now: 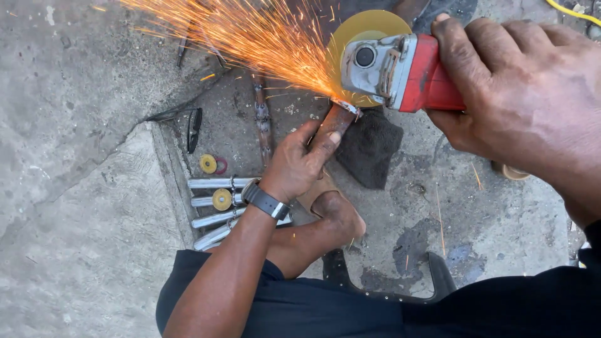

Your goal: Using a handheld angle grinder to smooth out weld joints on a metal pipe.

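My right hand [526, 94] grips a red and grey angle grinder [400, 72] at the top right. Its yellowish disc [357, 34] touches the upper end of a rusty brown metal piece [335, 122], and orange sparks [250, 37] fly up and to the left. My left hand [300, 164], with a dark watch [266, 201] on the wrist, is closed around that metal piece just below the disc. My bare foot [335, 219] rests on the lower part of the piece, which my hand partly hides.
Several shiny metal tubes [216, 203] lie on the cracked concrete ground [75, 188] left of my wrist, with yellow discs [208, 164] beside them. Dark glasses [194, 128] lie further up. A dark rag [369, 147] lies under the grinder. A yellow cable [573, 11] runs at the top right.
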